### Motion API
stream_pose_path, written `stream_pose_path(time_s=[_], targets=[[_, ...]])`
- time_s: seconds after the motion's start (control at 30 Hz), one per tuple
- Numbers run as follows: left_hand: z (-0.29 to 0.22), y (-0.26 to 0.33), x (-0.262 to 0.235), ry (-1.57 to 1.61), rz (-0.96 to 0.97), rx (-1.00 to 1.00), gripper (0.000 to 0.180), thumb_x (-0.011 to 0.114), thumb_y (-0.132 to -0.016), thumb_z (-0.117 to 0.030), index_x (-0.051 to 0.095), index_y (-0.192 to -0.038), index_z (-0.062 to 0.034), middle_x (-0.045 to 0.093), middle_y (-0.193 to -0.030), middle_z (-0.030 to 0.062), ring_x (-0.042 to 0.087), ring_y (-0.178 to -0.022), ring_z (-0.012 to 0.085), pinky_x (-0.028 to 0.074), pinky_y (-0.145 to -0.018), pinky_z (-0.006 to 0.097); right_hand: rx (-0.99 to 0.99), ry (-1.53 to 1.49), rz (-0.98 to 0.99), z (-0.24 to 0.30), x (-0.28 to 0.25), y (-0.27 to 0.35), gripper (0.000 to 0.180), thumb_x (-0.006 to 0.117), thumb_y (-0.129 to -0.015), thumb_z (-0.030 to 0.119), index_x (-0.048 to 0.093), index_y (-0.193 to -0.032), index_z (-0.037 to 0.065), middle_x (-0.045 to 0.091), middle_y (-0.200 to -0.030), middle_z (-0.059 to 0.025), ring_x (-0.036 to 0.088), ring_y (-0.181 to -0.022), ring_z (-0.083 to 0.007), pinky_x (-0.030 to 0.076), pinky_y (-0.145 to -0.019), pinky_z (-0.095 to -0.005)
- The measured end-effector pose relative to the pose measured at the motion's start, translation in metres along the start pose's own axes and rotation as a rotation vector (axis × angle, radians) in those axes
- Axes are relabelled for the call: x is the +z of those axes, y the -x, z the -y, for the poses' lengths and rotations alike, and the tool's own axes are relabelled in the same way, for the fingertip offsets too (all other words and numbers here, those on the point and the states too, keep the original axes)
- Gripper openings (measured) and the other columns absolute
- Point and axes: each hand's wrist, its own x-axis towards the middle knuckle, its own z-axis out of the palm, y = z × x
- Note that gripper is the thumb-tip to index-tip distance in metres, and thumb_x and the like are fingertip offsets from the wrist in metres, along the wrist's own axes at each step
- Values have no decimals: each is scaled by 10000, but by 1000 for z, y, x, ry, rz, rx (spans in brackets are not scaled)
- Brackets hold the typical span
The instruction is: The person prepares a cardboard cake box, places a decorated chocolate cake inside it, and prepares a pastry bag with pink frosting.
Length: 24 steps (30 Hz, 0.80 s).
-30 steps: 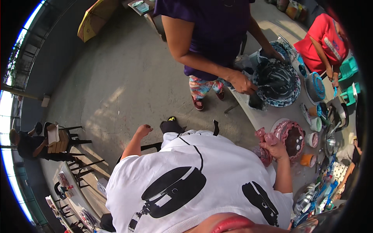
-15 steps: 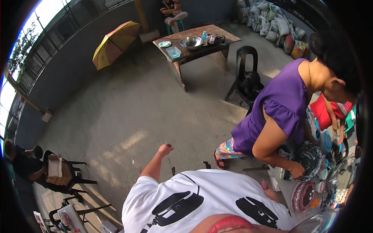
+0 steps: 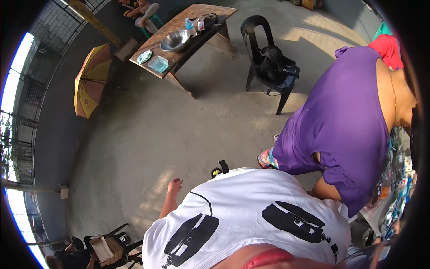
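My left hand [image 3: 175, 185] hangs above the concrete floor [image 3: 148, 148], to the left of my white shirt [image 3: 242, 210]. Its fingers are loosely bent and a little apart, with nothing visible in them, and it touches nothing. My right hand is out of sight, its side hidden behind my shirt and the co-worker. Close on my right, a person in a purple top [image 3: 345, 116] bends over a crowded surface [image 3: 394, 193] with several colourful items, too cut off and small to name.
A wooden table [image 3: 204, 20] at the back holds a steel bowl [image 3: 175, 41], a clear plastic tray [image 3: 158, 64] and a bottle [image 3: 190, 26]. A black chair [image 3: 286, 71] carries a black bag [image 3: 272, 59]. An open umbrella [image 3: 92, 80] lies left. Boxes [image 3: 106, 250] sit lower left.
The view has turned and shifted. The person in purple now stands closer and covers most of the crowded surface. My right hand, partly seen before, has gone from view.
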Motion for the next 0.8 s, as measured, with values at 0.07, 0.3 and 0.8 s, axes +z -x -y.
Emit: stream_pose_path(time_s=[0.07,0.3,0.8], targets=[[30,-28,-28,17,23,-105,395,559,-753,-276,517,-1084,-66,586,-876,59,539,-686,147,441,-580,275,21,-17,-54,28,2,-10,342,663,-686,245,564,-881,-18,579,-771,-86,530,-621,-159,425,-519,-293],[6,-136,-109,-346,148,-195,400,534,-761,-331,527,-1077,-84,578,-811,52,519,-621,144,430,-539,283,202,-73,-227,96,11,-7,339,664,-686,243,565,-876,-20,579,-762,-85,528,-615,-158,422,-516,-294],[-602,-269,22,-335,460,669,522,516,-761,-432,490,-1097,-32,564,-912,61,532,-703,128,405,-550,237,454,-289,-448,136,-43,-76,332,664,-686,239,568,-865,-22,579,-742,-84,525,-603,-156,417,-509,-295]])
